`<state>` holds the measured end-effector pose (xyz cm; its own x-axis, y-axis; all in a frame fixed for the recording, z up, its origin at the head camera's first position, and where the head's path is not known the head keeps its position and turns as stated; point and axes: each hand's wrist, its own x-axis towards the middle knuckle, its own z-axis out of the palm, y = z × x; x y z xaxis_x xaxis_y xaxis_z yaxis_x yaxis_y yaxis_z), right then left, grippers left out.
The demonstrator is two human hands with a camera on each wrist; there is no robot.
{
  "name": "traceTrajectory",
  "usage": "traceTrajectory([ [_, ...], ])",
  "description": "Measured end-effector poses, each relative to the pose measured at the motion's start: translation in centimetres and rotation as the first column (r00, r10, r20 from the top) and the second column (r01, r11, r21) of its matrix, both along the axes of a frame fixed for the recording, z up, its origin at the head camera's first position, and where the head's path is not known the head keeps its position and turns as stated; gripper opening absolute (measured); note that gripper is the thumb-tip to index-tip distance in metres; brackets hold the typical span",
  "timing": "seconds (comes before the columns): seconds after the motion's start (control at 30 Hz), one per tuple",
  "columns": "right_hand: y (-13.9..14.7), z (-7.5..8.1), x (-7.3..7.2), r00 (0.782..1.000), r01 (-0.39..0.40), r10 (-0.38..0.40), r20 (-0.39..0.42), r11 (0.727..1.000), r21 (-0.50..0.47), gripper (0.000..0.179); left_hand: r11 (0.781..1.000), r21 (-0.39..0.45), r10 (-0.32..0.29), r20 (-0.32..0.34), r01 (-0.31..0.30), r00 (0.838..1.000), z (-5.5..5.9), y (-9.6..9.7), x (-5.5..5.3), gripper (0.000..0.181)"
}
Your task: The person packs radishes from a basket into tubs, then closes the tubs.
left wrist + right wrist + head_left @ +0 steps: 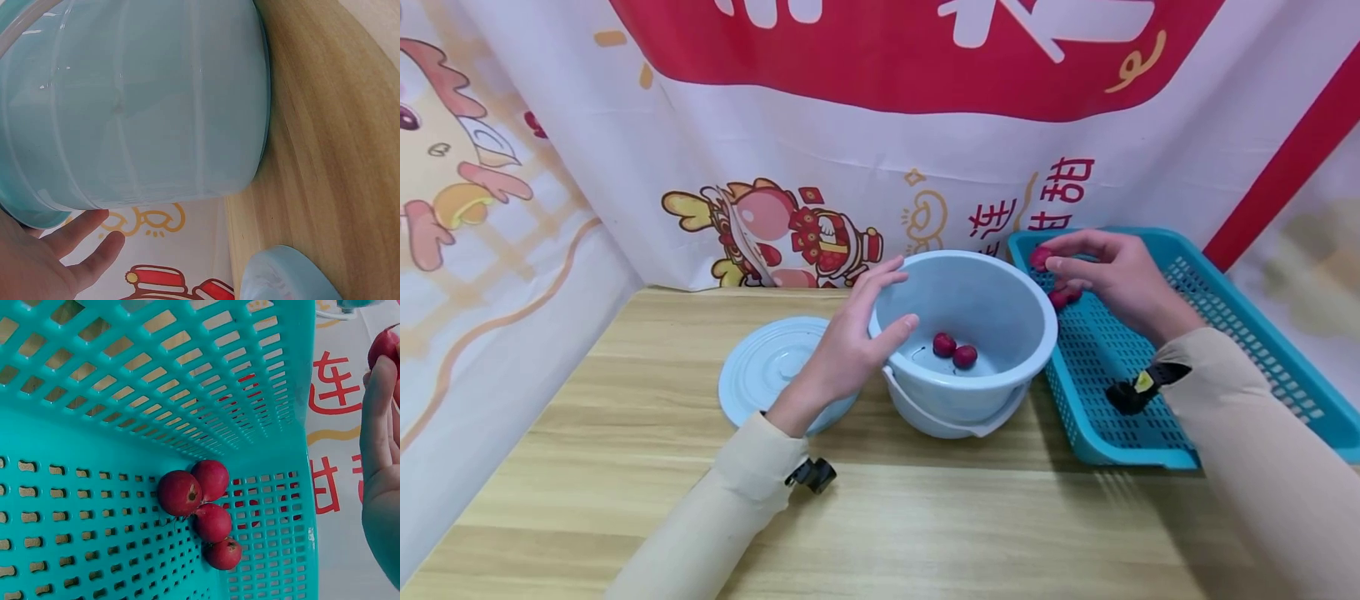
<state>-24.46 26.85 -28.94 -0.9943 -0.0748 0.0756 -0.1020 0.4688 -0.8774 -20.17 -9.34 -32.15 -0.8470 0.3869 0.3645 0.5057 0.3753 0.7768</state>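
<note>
A light blue bucket (966,400) stands upright with two red radishes (954,351) on its bottom. My left hand (857,337) rests at its left rim with fingers extended and the thumb over the edge; in the left wrist view, fingertips (112,247) lie beside the bucket wall. My right hand (1108,275) pinches a radish (1041,258) between thumb and fingers, above the far left corner of a teal basket (1120,458). Several more radishes (212,523) cluster inside that basket in the right wrist view.
A light blue lid (760,375) lies on the wooden table (625,467) left of the bucket, partly behind the left forearm. The basket stands close to the bucket's right side. A printed cloth (820,125) hangs behind the table.
</note>
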Motion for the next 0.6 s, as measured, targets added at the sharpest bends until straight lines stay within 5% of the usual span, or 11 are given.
traceTrajectory([
  [0.6,-1.2,0.2,1.0,0.99,-0.1,0.091,-0.111,0.992,-0.079,0.043,1.0,-0.007,0.009,0.0,-0.009,1.0,0.0,0.1,0.1,0.066],
])
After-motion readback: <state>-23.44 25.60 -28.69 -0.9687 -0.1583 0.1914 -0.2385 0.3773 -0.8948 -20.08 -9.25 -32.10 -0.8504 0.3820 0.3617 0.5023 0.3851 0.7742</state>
